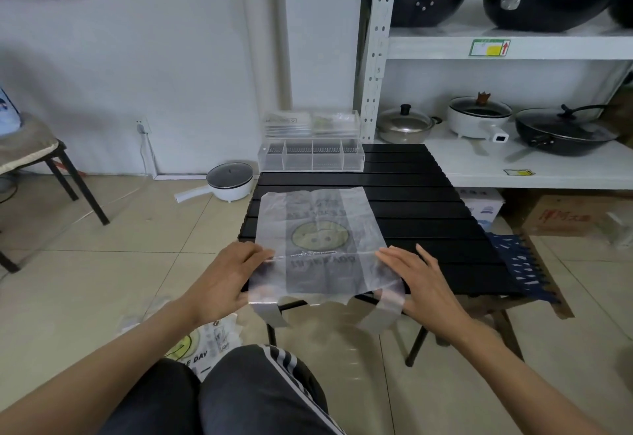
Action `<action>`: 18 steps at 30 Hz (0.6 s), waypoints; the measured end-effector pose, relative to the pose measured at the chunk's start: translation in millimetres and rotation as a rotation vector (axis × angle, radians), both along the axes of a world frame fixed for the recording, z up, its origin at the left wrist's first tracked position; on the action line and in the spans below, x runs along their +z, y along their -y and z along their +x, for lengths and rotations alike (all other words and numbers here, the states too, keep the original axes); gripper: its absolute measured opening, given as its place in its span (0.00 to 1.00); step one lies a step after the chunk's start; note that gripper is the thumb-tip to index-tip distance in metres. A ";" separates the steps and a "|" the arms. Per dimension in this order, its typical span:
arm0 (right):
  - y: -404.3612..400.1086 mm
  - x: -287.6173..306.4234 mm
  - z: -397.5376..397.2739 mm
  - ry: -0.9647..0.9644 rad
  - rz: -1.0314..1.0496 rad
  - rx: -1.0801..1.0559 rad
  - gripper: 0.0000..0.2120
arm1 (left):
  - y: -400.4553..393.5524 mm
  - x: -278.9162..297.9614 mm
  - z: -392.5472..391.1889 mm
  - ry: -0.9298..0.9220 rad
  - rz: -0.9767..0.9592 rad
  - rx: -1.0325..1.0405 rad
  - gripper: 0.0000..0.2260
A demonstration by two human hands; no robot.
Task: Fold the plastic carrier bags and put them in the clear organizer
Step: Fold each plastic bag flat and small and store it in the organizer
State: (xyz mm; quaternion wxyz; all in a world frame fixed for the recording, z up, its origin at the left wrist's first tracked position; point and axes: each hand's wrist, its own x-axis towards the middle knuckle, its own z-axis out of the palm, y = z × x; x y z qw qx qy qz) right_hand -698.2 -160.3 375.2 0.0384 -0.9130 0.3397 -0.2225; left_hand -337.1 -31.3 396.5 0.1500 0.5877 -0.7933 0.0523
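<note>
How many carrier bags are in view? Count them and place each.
2: one carrier bag spread flat on the black table under both hands; another bag on the floor beside the knee. More may be hidden.

White wall (137, 58), tiled floor (120, 263) — pans on shelving (513, 47).

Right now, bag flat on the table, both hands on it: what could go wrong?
1. The plastic bag hangs past the near edge of the black slatted table, handles dangling; it could slide off when folded.
2. The left hand and right hand only lie flat at its sides; the slippery film may shift or crease unevenly.
3. The clear organizer stands at the far edge, so reaching over may drag the bag.
</note>
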 end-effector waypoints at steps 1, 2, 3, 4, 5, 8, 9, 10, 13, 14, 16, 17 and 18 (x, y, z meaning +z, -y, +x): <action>0.8 0.6 3.0 0.030 -0.003 0.011 0.28 | 0.9 0.7 -0.3 0.022 -0.005 -0.010 0.28; 1.5 1.3 6.7 0.053 -0.005 0.021 0.26 | 1.7 0.7 -1.0 0.033 -0.008 -0.015 0.28; 2.3 2.1 11.0 0.073 -0.004 0.030 0.24 | 1.7 0.5 -2.6 0.019 0.001 -0.013 0.29; 3.6 2.8 15.0 0.087 -0.004 0.037 0.24 | 2.7 -0.5 -3.7 -0.016 0.009 -0.007 0.29; 5.3 4.0 19.1 0.092 -0.005 0.040 0.24 | 4.5 -1.7 -3.7 -0.052 0.027 0.004 0.28; 14.6 8.6 28.8 0.101 0.007 0.006 0.22 | 13.1 -3.6 1.4 -0.092 0.079 0.010 0.28; 19.1 10.7 31.4 0.108 0.031 -0.016 0.21 | 15.6 -2.2 4.3 -0.108 0.089 0.004 0.27; 23.9 12.7 34.0 0.117 0.062 -0.035 0.20 | 17.7 0.3 7.1 -0.128 0.105 0.000 0.25; 35.9 18.5 39.5 0.161 0.171 -0.069 0.14 | 23.9 7.6 11.2 -0.188 0.129 -0.011 0.20; 39.0 19.8 39.8 0.166 0.202 -0.076 0.13 | 26.3 8.7 10.6 -0.209 0.120 -0.014 0.18; 43.6 20.5 38.1 0.156 0.233 -0.074 0.13 | 31.7 6.9 11.4 -0.225 0.105 -0.009 0.18; 45.7 20.3 36.8 0.151 0.239 -0.073 0.13 | 34.3 5.0 12.8 -0.217 0.102 -0.001 0.20; 47.8 19.9 35.8 0.145 0.242 -0.075 0.12 | 36.5 2.9 14.6 -0.202 0.099 0.006 0.21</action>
